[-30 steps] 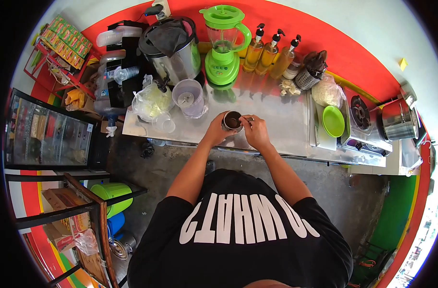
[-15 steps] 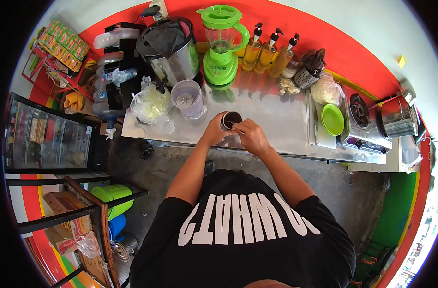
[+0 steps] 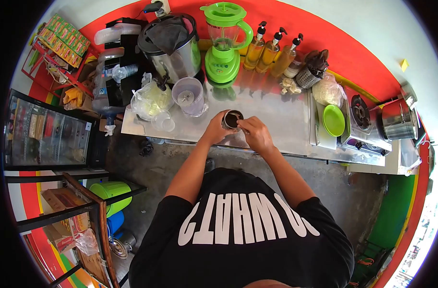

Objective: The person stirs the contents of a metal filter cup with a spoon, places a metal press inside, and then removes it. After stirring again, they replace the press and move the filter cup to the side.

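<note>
My left hand (image 3: pixel 216 130) is wrapped round a small cup (image 3: pixel 225 123) with a pale rim, held above the front part of the steel counter. Inside the cup is a dark brown content (image 3: pixel 233 119). At the cup's right side my right hand (image 3: pixel 256 134) is closed, its fingers pinching a thin handle at the rim that looks like a spoon; its lower end is hidden in the cup. A clear plastic pitcher (image 3: pixel 189 96) stands to the left of the cup, beside a clear plastic cup (image 3: pixel 162 122).
Behind stand a large steel dispenser (image 3: pixel 173 55), a green blender (image 3: pixel 222 65) and several pump bottles (image 3: pixel 268 55). A green plate (image 3: pixel 333 120) and a gas stove (image 3: pixel 360 117) are at the right. The steel counter's (image 3: pixel 281 129) front edge runs below my hands.
My right hand has shifted slightly right and up at the cup's rim. The cup's mouth shows a little more openly. My left hand keeps its hold; the camera view has moved slightly.
</note>
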The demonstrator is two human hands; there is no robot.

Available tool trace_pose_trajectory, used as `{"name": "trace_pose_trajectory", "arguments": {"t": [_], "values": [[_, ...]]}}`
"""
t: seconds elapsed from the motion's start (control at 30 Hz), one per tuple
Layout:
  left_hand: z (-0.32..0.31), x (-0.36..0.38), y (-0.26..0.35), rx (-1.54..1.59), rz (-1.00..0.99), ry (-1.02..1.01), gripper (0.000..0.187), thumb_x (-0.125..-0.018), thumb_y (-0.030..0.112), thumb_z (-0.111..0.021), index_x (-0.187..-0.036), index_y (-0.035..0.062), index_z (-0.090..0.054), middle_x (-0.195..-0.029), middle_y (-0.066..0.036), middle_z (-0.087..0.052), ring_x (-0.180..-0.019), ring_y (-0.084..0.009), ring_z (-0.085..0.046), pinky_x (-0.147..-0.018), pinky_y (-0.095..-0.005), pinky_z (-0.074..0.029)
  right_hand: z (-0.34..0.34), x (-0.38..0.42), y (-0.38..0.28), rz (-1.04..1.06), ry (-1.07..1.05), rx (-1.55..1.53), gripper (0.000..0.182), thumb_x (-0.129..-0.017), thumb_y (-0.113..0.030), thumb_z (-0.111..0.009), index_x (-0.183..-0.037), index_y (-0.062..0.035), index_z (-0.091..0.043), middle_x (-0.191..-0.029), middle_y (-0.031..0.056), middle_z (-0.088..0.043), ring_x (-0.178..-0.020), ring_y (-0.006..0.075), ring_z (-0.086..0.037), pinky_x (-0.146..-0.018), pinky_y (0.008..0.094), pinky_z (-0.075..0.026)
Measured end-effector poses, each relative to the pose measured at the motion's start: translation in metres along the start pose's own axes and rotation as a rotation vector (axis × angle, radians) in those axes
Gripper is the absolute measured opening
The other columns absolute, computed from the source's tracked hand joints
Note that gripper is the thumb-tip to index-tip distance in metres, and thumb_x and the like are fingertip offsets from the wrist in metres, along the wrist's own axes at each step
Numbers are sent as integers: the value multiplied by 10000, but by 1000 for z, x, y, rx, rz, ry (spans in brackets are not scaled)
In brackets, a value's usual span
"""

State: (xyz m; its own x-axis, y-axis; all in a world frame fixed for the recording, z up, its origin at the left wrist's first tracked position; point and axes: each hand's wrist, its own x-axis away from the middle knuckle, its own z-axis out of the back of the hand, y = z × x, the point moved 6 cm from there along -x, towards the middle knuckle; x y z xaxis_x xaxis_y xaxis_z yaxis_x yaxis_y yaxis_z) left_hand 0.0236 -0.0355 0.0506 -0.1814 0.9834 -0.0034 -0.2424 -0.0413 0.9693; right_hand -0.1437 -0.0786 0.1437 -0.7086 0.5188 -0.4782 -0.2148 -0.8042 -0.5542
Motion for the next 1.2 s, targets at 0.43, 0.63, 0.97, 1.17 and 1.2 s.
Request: {"name": "trace_pose_trajectory", "arguments": {"t": [0.43, 0.63, 0.97, 1.17, 1.2], "values": [[2, -2, 4, -78, -84, 52, 754, -699, 152, -974, -1340, 16, -602, -1267, -179, -713, -1189, -333, -691, -1039, -412, -534, 7, -5, -9, 79, -34, 50, 223, -858, 3, -761, -1078, -32, -755, -964, 116, -746, -899, 318, -706, -777, 424, -588], [0, -5, -2, -176, -81, 86, 746, -669, 194, -986, -1283, 30, -596, -1226, -194, -693, -1158, -400, -668, -1005, -446, -530, -15, 4, -25, 70, -122, 229, 198, -863, -29, -749, -1060, -48, -731, -889, 118, -706, -893, 316, -682, -734, 437, -574], [1, 0, 7, -234, -78, 80, 849, -661, 162, -989, -1397, 35, -585, -1350, -188, -629, -1261, -387, -618, -1087, -442, -492, -1, 3, 18, -428, 97, -240, 159, -992, -99, -698, -1006, 39, -775, -898, 181, -773, -771, 297, -738, -697, 373, -573], [1, -2, 3, -193, -46, 46, 826, -644, 107, -988, -1378, 63, -611, -1316, -159, -640, -1257, -365, -629, -1074, -427, -510, -23, 13, 48, -561, 158, -327, 227, -1049, -139, -664, -1019, 60, -771, -822, 162, -769, -657, 221, -716, -634, 329, -556], [1, -3, 3, -193, -48, 46, 826, -644, 107, -988, -1378, 63, -611, -1316, -159, -640, -1257, -365, -629, -1074, -427, -510, -23, 10, 46, -538, 185, -304, 246, -1069, -147, -650, -1036, 65, -771, -821, 146, -770, -651, 182, -701, -631, 316, -556]]}}
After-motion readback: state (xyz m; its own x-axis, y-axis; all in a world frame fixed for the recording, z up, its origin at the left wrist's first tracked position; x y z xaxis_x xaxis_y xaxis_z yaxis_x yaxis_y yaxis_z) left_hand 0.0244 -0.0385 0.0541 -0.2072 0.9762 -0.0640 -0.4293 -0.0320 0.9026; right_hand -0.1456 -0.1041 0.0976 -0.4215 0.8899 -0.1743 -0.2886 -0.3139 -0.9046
